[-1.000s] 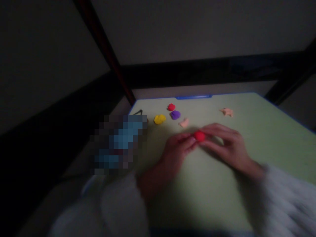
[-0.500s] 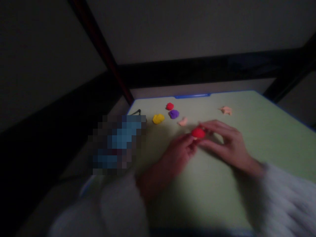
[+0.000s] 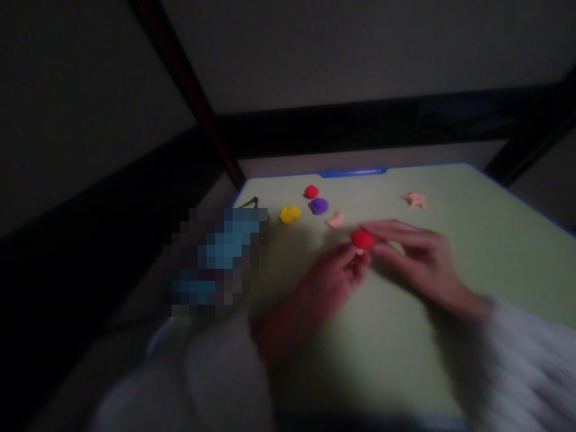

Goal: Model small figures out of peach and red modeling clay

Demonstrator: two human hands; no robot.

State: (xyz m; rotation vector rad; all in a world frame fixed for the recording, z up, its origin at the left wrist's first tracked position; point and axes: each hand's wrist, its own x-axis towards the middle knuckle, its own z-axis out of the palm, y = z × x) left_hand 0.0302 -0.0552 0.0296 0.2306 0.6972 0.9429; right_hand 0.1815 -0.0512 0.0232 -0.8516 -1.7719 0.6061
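A small clay mushroom (image 3: 362, 240) with a domed red cap and a pale stem is between my hands, just above the table. My left hand (image 3: 330, 279) is closed, its thumb and fingers pinching the stem below the cap. From the other side, my right hand (image 3: 418, 255) presses thumb and fingertips against the cap's right edge. A curved piece of pale pink clay (image 3: 335, 220) lies just beyond the mushroom. Farther back are a purple clay lump (image 3: 319, 206), a yellow clay lump (image 3: 290, 214) and a red clay lump (image 3: 311, 192).
The pale green table (image 3: 477, 240) has a blue edge and a blue handle-like strip (image 3: 353, 173) at the back. A pale pink animal-like clay figure (image 3: 414, 200) stands at the back right. A blurred-out bluish object (image 3: 225, 252) is at the left edge.
My right thumb and fingers have closed in on the cap's right side, and more of the pale stem shows. The clay pieces on the table have not moved.
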